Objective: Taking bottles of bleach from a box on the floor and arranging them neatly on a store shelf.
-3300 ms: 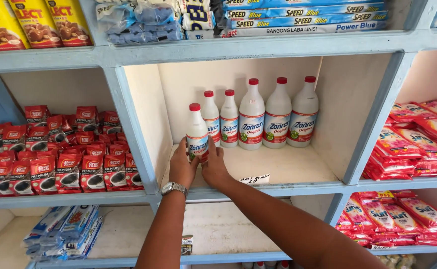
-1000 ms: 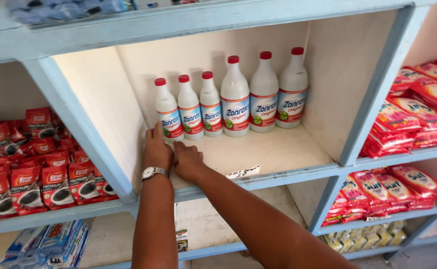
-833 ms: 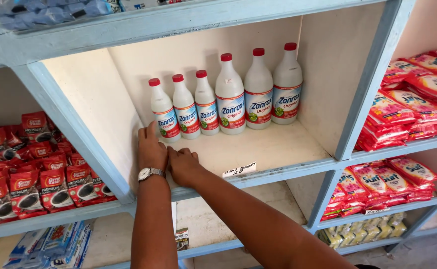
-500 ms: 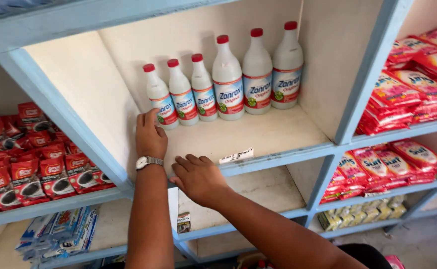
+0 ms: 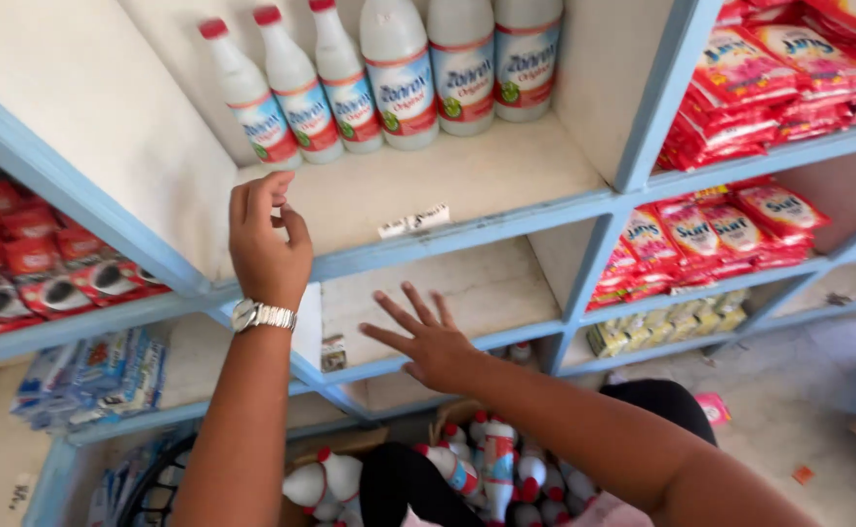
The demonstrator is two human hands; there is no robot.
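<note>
Left hand: the left hand (image 5: 268, 241) is raised at the front edge of the shelf (image 5: 506, 220) in the upper middle of the frame, fingers (image 5: 252, 200) loosely curled and holding nothing; a silver watch (image 5: 263, 315) sits on the wrist.
Right hand: the right hand (image 5: 428, 339) hangs lower, at the middle of the frame, fingers spread wide and empty, in front of the shelf below.
Bottles on shelf: 5 white bottles (image 5: 399, 73) with red caps stand in a row at the back of the upper compartment, at the top of the frame; 3 slimmer ones on the left, 2 wider ones on the right. The nearest slim one stands just above the left hand, apart from it.
Bottles below: more white bottles with red caps (image 5: 487, 464) lie heaped at the bottom middle of the frame, under the right hand; too crowded to count.
Red packets: stacks of red packets (image 5: 789, 78) fill the compartments at the upper right and the left edge.
Price tag: 1 small white tag (image 5: 413, 221) sticks on the shelf edge.
</note>
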